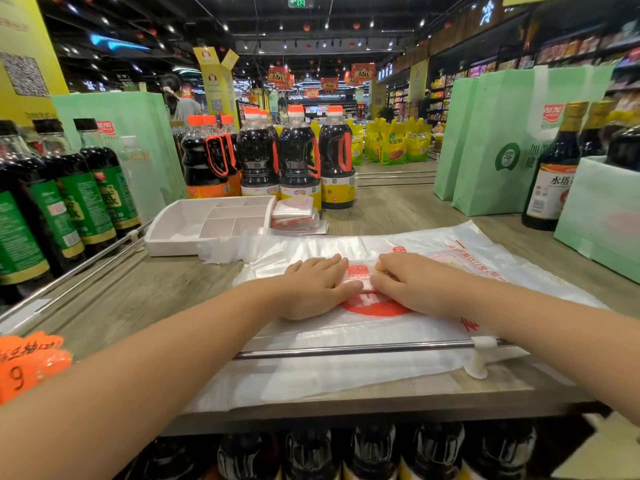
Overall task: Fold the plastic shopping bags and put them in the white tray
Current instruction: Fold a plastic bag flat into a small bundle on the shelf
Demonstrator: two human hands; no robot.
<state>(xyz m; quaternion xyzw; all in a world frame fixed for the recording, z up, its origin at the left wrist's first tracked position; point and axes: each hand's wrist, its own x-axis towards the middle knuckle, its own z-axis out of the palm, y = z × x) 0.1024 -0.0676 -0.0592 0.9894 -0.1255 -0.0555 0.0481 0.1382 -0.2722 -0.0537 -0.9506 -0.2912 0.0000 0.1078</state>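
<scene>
A clear plastic shopping bag (433, 327) with red print lies spread flat across the wooden shelf top and hangs over its front rail. My left hand (317, 287) and my right hand (412, 284) lie palm down side by side on its middle, fingers straight, pressing a small folded part of plastic (360, 277) between them. The white tray (173, 239) with several compartments stands at the back left, empty as far as I can see. A small stack of folded bags (296, 214) sits just right of the tray.
Dark sauce bottles (298, 157) stand behind the tray, and more bottles (79, 192) line the left side. Green paper bags (498, 140) and a bottle (554, 174) stand at the right. A metal rail (346, 349) runs along the front edge.
</scene>
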